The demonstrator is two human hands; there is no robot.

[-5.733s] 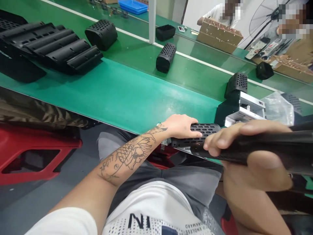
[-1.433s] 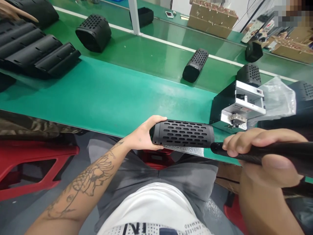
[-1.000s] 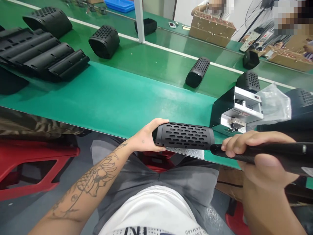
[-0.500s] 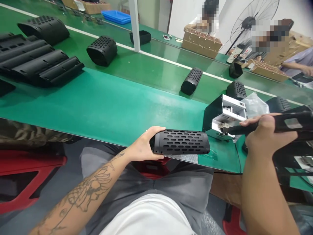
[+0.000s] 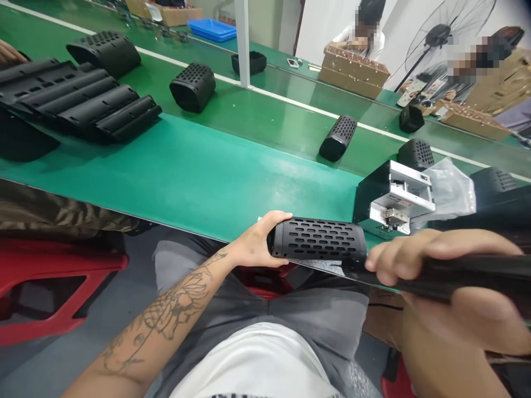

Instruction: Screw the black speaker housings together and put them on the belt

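My left hand [image 5: 258, 243] is closed around the left end of a black perforated housing [image 5: 319, 239], thumb on the far edge and fingers on the near one. The housing lies on its side at the front edge of the green bench, slotted face up. My right hand [image 5: 440, 246] is wrapped around a black electric screwdriver [image 5: 485, 275], blurred by motion. The tool points left, with its front end close to the housing's right end; its tip is too smeared to make out. Just behind the right hand stands a black and white screw feeder [image 5: 375, 190].
Several black shells [image 5: 83, 99] are stacked on the left, by a co-worker's hand [image 5: 10, 53]. More housings [image 5: 193, 87] lie on the green belt, one [image 5: 338, 138] behind the screw feeder. A plastic bag [image 5: 452, 188] sits beside the feeder. A white post [image 5: 243, 44] rises beyond.
My right hand has brought the screwdriver from the screw feeder's front down and toward the housing. My left hand keeps its hold. The view has shifted, and a co-worker's hand now shows at far left.
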